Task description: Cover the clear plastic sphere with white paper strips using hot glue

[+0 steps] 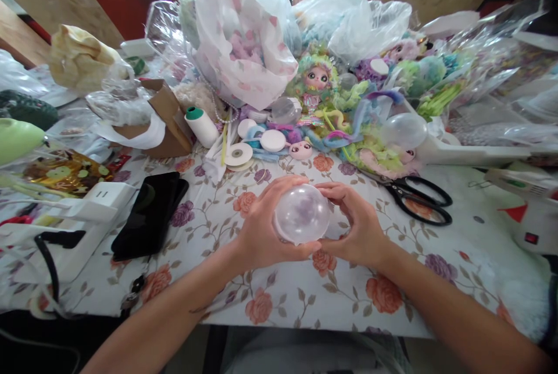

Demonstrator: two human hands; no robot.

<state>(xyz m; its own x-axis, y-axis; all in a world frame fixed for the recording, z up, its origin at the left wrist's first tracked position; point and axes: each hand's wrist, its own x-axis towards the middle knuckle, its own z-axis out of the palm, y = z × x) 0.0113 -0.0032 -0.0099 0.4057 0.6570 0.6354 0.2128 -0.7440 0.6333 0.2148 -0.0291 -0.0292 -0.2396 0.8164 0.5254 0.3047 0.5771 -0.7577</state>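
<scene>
A clear, whitish plastic dome (pixel 301 214) is held between my two hands above the flowered tablecloth. My left hand (pixel 268 228) wraps round its left side, with fingers over the far edge and thumb along the near edge. On the other side, my right hand (pixel 355 223) curves in, its fingertips and thumb at the dome's right rim. The dome's inside looks faintly purple; whether anything lies in it I cannot make out. Black-handled scissors (pixel 421 202) lie to the right of my right hand. Beyond my hands is a small pink doll head (pixel 300 149).
A green-haired doll (pixel 316 78), another clear dome (pixel 404 129) and a ribbon spool (pixel 239 154) crowd the back. Two black phones (pixel 148 214) and a white power strip (pixel 65 246) lie left. A glue gun (pixel 523 188) stands right. A white thread cone (pixel 201 128) tilts by a cardboard box (pixel 170 121).
</scene>
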